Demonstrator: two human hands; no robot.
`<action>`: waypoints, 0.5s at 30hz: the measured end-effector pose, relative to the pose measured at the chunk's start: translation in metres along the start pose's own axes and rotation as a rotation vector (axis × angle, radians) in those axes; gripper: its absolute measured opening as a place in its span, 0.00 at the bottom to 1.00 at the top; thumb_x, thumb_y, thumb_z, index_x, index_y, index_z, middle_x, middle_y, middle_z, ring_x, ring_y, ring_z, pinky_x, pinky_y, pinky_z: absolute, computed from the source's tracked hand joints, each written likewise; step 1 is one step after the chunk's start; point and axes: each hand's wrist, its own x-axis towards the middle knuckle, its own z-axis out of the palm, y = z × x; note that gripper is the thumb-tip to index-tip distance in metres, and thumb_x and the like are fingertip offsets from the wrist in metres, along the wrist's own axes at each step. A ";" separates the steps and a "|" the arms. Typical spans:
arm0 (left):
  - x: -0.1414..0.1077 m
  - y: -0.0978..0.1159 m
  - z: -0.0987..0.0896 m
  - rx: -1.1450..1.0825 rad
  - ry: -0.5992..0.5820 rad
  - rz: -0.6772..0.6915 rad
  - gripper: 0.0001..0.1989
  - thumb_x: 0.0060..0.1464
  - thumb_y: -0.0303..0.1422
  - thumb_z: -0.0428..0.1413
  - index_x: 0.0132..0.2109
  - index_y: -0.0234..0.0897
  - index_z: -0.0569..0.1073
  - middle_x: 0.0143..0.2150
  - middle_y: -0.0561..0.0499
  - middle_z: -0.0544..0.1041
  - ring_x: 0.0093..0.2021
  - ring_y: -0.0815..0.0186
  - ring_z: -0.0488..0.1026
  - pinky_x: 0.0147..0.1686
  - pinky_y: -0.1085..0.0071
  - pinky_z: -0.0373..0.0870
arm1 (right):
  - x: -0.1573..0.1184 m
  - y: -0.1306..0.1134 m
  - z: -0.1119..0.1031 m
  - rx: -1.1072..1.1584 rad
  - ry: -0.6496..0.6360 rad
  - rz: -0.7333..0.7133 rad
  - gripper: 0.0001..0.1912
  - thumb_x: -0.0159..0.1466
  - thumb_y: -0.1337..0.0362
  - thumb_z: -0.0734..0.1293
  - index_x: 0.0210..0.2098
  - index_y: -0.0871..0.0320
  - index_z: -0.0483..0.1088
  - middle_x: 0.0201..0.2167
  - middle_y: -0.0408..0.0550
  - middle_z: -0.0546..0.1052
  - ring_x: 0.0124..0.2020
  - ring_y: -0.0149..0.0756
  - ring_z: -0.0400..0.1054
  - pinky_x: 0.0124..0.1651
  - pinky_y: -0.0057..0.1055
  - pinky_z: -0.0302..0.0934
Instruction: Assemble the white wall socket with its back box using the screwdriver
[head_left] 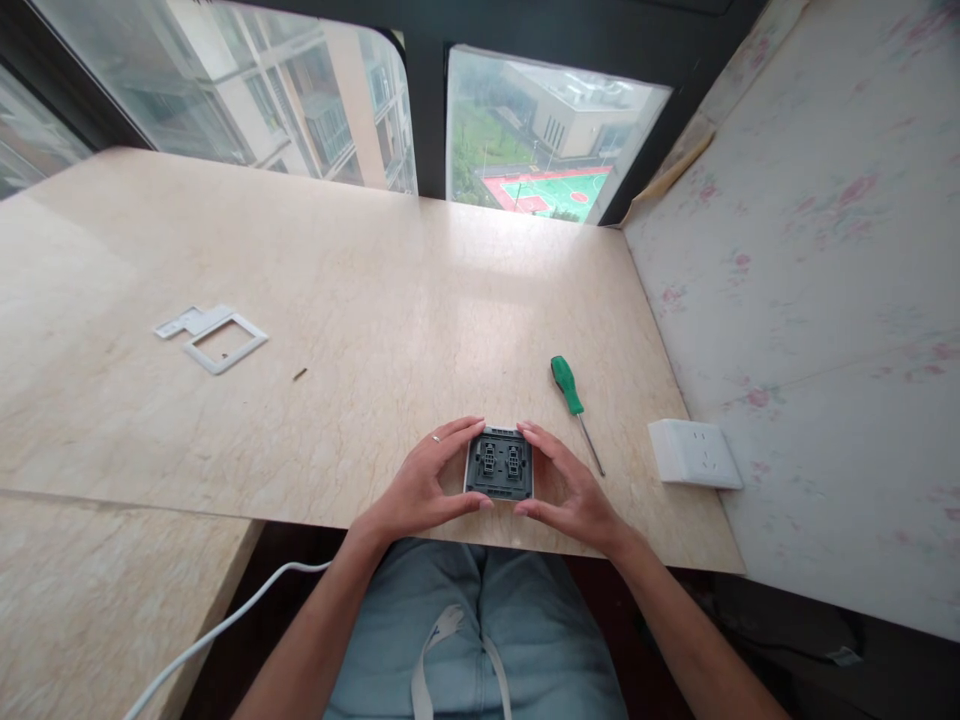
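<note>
A dark grey square switch module [500, 464] with a white edge is held near the front edge of the counter, its inner side with two sets of clips facing up. My left hand [427, 480] grips its left side, thumb at the lower corner and fingers at the upper one. On the opposite side my right hand [571, 490] holds it the same way. To the right of my right hand's fingers lies a green-handled screwdriver [567, 384], its metal shaft pointing toward the front right.
At the left on the marble counter [360, 290] are a white square frame [225, 342], a white plate [178, 323] touching it, and a small brown piece [300, 374]. A white socket box [694, 453] sits by the right wall. A white cable [217, 628] hangs at the lower left.
</note>
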 end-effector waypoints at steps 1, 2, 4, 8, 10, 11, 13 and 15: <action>0.000 0.000 0.000 0.002 0.001 -0.001 0.40 0.53 0.44 0.66 0.68 0.44 0.60 0.68 0.44 0.62 0.68 0.57 0.60 0.66 0.55 0.60 | 0.000 0.000 0.000 0.004 -0.002 0.001 0.46 0.59 0.58 0.76 0.71 0.47 0.52 0.68 0.53 0.60 0.70 0.42 0.53 0.71 0.44 0.51; 0.000 0.000 0.000 0.003 0.002 -0.002 0.40 0.53 0.45 0.66 0.68 0.45 0.60 0.69 0.45 0.62 0.68 0.57 0.60 0.66 0.56 0.60 | 0.000 0.001 0.000 0.007 -0.003 0.004 0.46 0.58 0.58 0.76 0.71 0.47 0.52 0.68 0.53 0.60 0.70 0.42 0.53 0.71 0.44 0.50; 0.000 0.001 0.000 0.010 0.004 -0.004 0.40 0.53 0.45 0.66 0.69 0.47 0.59 0.69 0.45 0.62 0.68 0.58 0.60 0.66 0.56 0.60 | 0.001 0.000 -0.001 0.009 -0.008 0.007 0.46 0.59 0.58 0.76 0.71 0.47 0.52 0.68 0.53 0.60 0.70 0.41 0.53 0.72 0.44 0.50; -0.001 -0.001 0.001 0.072 -0.007 0.015 0.43 0.52 0.47 0.66 0.69 0.47 0.57 0.69 0.45 0.61 0.69 0.56 0.59 0.66 0.55 0.60 | 0.001 -0.003 -0.002 -0.001 -0.011 -0.005 0.45 0.60 0.58 0.75 0.71 0.48 0.51 0.68 0.53 0.60 0.70 0.40 0.52 0.72 0.43 0.50; -0.001 -0.002 0.002 0.119 -0.007 0.018 0.45 0.51 0.47 0.66 0.70 0.46 0.56 0.69 0.44 0.61 0.68 0.56 0.59 0.65 0.55 0.61 | 0.001 -0.004 -0.003 -0.022 -0.010 -0.004 0.44 0.61 0.58 0.74 0.71 0.49 0.51 0.68 0.53 0.60 0.70 0.40 0.53 0.71 0.43 0.51; -0.001 -0.003 0.003 0.140 -0.003 0.017 0.45 0.51 0.46 0.66 0.70 0.46 0.55 0.69 0.44 0.61 0.68 0.55 0.60 0.65 0.55 0.62 | 0.001 -0.005 -0.003 -0.039 -0.012 -0.002 0.44 0.61 0.58 0.74 0.71 0.50 0.51 0.68 0.53 0.60 0.70 0.40 0.53 0.71 0.43 0.51; -0.002 -0.003 0.004 0.169 0.003 0.019 0.46 0.51 0.43 0.67 0.71 0.45 0.54 0.69 0.44 0.61 0.68 0.56 0.60 0.64 0.56 0.62 | 0.002 -0.008 -0.004 -0.087 -0.018 -0.006 0.43 0.62 0.58 0.73 0.71 0.52 0.51 0.68 0.55 0.60 0.70 0.40 0.53 0.71 0.43 0.52; -0.002 -0.002 0.006 0.186 0.012 0.026 0.45 0.51 0.39 0.67 0.71 0.45 0.54 0.69 0.44 0.61 0.68 0.56 0.60 0.64 0.57 0.62 | 0.002 -0.011 -0.005 -0.154 -0.027 -0.029 0.42 0.62 0.59 0.72 0.71 0.54 0.52 0.67 0.56 0.60 0.70 0.41 0.53 0.70 0.44 0.52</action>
